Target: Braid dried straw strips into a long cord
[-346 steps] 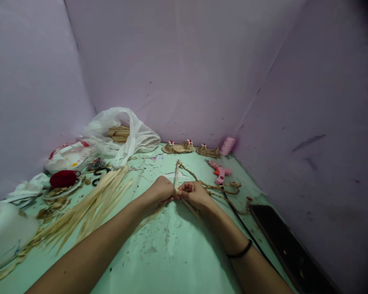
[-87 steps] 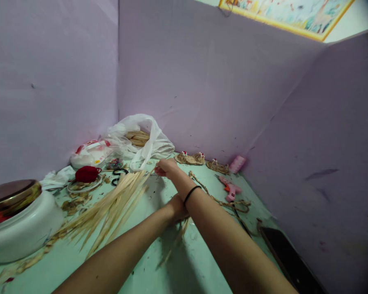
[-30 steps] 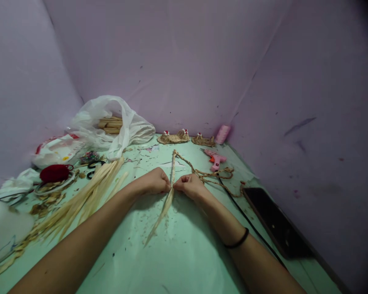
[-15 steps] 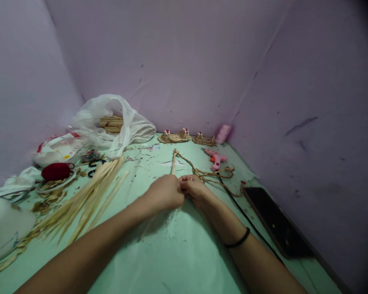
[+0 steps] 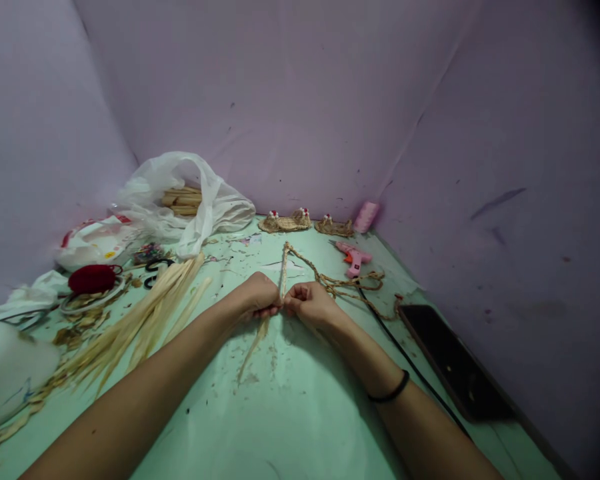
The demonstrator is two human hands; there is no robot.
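Observation:
A braided straw-coloured cord (image 5: pixel 284 270) runs down from a bend on the table to my two hands. My left hand (image 5: pixel 261 295) is closed on its lower end, with loose fibre strands (image 5: pixel 255 347) hanging below the fingers. Close beside it, my right hand (image 5: pixel 310 303) pinches the strands at the same end, fingertips nearly touching the left ones. From the bend, the cord goes off to the right and lies in loose loops (image 5: pixel 363 283). The exact grip points are partly hidden by the fingers.
Dried fibre strips (image 5: pixel 145 313) lie to the left, near scissors (image 5: pixel 155 267) and red yarn (image 5: pixel 94 279). A plastic bag (image 5: pixel 220 207) and small woven slippers (image 5: pixel 286 223) stand at the back. A pink glue gun (image 5: pixel 354 258), pink thread spool (image 5: pixel 366 217) and phone (image 5: pixel 455 363) are at the right.
My left hand has moved left and turned, so the cord's lower end and the hanging strands now show. My right hand has shifted slightly left, still pinching.

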